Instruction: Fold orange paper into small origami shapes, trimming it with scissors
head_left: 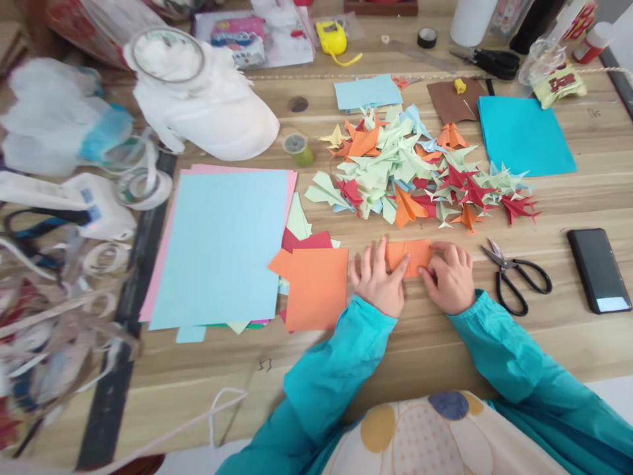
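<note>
- Two hands are down on one folded orange paper (414,254), which lies flat on the tabletop (445,343), roughly midway along it and closer to the near edge than the far one.
- The left hand (378,277) has its fingers stretched out and close together, tips pressing down on the left half of the paper, nothing pinched.
- The right hand (448,277) is on the right end with its fingers bent and tips bearing down. I cannot tell whether the thumb is tucked under the edge.
- Both arms come in from the near edge in teal sleeves (514,363).
- Just beyond the folded piece, toward the far edge, sprawls a heap of folded paper figures (420,171) in pale green, orange, red and light blue.
- Left of the left hand and almost touching it is a flat orange sheet (316,287), overlapping a big light blue sheet (222,244) that lies on a pink sheet (163,264) further toward the left edge.
- Right of the right hand lie open black-handled scissors (519,277), near but not touching it.
- Further toward the right edge there is a dark phone (598,269), screen up.
- Toward the far right corner lies a teal sheet (524,135), with a brown sheet (452,102) beside it.
- A small green tape roll (297,145) stands left of the heap.
</note>
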`<control>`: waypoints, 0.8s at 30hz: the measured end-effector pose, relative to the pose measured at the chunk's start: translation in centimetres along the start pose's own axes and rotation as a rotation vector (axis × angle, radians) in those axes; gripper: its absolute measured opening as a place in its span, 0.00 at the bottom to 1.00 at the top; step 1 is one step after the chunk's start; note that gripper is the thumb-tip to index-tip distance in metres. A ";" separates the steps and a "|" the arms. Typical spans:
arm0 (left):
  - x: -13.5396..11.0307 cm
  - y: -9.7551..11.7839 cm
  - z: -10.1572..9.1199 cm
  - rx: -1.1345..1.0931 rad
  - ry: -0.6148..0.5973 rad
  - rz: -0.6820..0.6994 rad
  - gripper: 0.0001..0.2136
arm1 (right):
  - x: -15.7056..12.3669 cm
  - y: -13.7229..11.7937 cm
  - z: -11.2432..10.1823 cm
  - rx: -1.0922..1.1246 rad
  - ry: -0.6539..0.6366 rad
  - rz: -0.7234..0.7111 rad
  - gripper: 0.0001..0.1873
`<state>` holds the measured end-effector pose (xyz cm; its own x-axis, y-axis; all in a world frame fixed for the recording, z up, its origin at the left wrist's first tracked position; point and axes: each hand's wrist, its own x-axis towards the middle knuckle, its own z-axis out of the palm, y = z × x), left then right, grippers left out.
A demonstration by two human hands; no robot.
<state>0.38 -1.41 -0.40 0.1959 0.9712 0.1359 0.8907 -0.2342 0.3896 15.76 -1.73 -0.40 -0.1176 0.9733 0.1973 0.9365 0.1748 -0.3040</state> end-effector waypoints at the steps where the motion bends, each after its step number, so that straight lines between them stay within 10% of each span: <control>1: 0.0 0.0 0.0 0.012 -0.012 0.003 0.22 | 0.0 -0.1 0.0 -0.013 0.016 -0.008 0.08; 15: 0.2 -0.7 0.3 0.116 0.024 0.069 0.21 | 0.0 0.2 0.4 -0.057 0.044 -0.271 0.10; 24: 1.1 0.0 0.9 0.177 -0.106 0.389 0.22 | -0.4 0.3 1.2 -0.081 0.109 -0.351 0.12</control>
<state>0.92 -0.28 -1.04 0.5636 0.8134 0.1439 0.7970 -0.5813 0.1640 15.71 -1.84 -1.74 -0.4045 0.8338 0.3758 0.8690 0.4785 -0.1262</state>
